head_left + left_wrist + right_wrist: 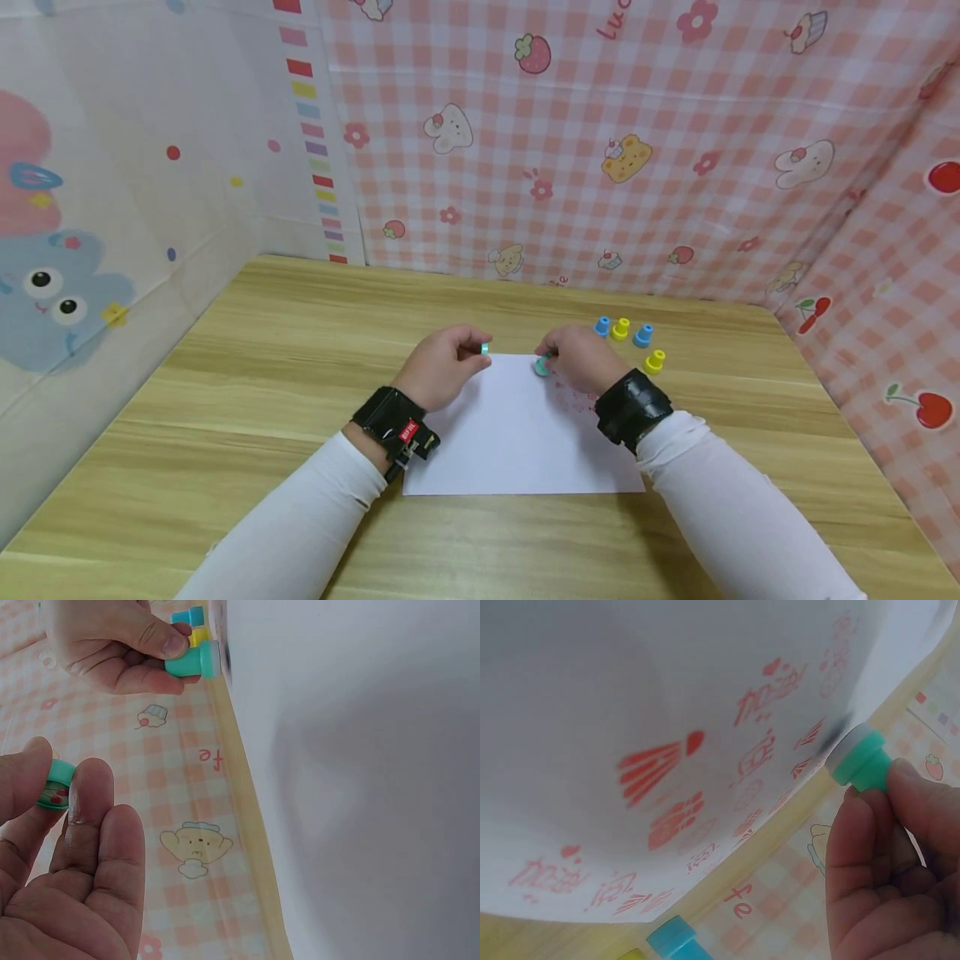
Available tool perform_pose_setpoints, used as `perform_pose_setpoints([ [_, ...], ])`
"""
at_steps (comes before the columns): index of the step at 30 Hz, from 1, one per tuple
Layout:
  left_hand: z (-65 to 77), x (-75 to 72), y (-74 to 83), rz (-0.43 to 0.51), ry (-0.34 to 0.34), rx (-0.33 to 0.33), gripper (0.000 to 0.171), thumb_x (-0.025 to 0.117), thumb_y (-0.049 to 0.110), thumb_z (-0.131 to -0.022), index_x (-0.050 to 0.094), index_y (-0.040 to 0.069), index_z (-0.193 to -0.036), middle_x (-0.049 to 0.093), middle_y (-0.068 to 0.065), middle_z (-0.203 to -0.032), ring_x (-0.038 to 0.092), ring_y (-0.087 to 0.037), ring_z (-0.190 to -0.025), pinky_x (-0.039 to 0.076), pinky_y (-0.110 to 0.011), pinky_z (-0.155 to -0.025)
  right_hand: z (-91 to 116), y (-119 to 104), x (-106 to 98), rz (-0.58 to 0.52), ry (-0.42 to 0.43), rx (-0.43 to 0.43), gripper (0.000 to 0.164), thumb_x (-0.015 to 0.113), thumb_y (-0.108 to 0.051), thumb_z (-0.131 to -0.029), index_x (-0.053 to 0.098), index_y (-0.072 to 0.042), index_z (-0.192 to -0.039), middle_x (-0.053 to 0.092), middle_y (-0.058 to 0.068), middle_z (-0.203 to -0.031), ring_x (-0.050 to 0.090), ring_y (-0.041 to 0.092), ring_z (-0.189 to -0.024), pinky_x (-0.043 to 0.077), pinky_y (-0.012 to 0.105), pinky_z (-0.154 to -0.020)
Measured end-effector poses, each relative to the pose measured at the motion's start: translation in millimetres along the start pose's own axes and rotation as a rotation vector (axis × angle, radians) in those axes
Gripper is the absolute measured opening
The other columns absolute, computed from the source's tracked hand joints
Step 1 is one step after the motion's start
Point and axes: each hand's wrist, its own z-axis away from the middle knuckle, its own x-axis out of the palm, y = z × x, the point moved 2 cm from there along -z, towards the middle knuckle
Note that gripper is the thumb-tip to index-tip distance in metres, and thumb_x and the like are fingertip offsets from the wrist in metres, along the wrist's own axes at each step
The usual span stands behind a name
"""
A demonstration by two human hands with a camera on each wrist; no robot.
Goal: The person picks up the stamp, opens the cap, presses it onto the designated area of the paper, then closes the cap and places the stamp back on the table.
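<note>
1. across the lower part of the head view stretches a wood-grain table point(225, 400), pale yellow-brown and streaked, with hanging cloth along its far side and both flanks.
2. behind it, a back cloth point(480, 183) in pink and white check carries strawberries, flowers, cupcakes and animal heads.
3. to the left, a white cloth point(225, 167) shows coloured dots and a blue cartoon figure point(52, 325); a column of coloured bars point(317, 149) runs down it near the corner.
4. to the right, a pink checked side cloth point(900, 333) bears large red cherries.
5. near the middle of the table lies a white sheet of paper point(517, 450), with red prints point(660, 765) on its right part.
6. at the sheet's far edge, the right hand point(588, 360) pinches a green stamp point(542, 366), tilted, its broad end towards the paper; whether they touch, i cannot tell.
7. level with it, the left hand point(438, 367) holds a small green cap point(60, 774) in a narrow pinch; cherries show on the cap.
8. beyond the right hand, two blue stamps point(643, 336) and two yellow stamps point(655, 362) stand upright on the wood.
9. black straps point(633, 408) circle both wrists, above white sleeves point(742, 500).
</note>
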Motion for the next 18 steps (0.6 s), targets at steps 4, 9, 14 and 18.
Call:
perform_pose_setpoints([
  [4,0.7,-0.2,0.7,0.004,0.002,0.009,0.029,0.072,0.020,-0.101,0.071,0.015,-0.130,0.075,-0.001,-0.115,0.066,-0.019,-0.104,0.056,-0.038,-0.093,-0.7,0.0,1.5,0.000,-0.009,0.010,0.017,0.071,-0.007,-0.100,0.081,-0.012,-0.113,0.077,0.007,-0.116,0.067,0.023,-0.105,0.057,0.044,-0.099],
  [9,0.7,-0.4,0.8,0.005,-0.003,0.000,0.029,0.071,0.020,-0.102,0.070,0.015,-0.131,0.075,-0.001,-0.116,0.066,-0.019,-0.105,0.056,-0.038,-0.094,-0.8,0.5,3.1,0.000,-0.023,0.043,0.017,0.071,-0.009,-0.100,0.081,-0.014,-0.113,0.077,0.005,-0.117,0.065,0.023,-0.101,0.057,0.042,-0.096],
  [14,1.0,-0.6,0.7,0.004,-0.001,-0.002,0.028,0.071,0.020,-0.102,0.070,0.015,-0.130,0.074,-0.001,-0.116,0.066,-0.019,-0.105,0.055,-0.039,-0.094,-1.6,1.1,3.6,-0.002,-0.025,0.050,0.017,0.072,-0.008,-0.100,0.081,-0.014,-0.113,0.077,0.006,-0.117,0.064,0.023,-0.100,0.057,0.041,-0.096],
  [18,1.3,-0.7,1.3,0.000,0.001,-0.002,0.028,0.071,0.019,-0.102,0.070,0.015,-0.131,0.074,-0.001,-0.115,0.066,-0.020,-0.105,0.055,-0.039,-0.094,-1.5,1.5,3.4,0.000,-0.029,0.051,0.016,0.072,-0.009,-0.100,0.080,-0.013,-0.113,0.077,0.006,-0.116,0.064,0.023,-0.099,0.057,0.040,-0.094],
])
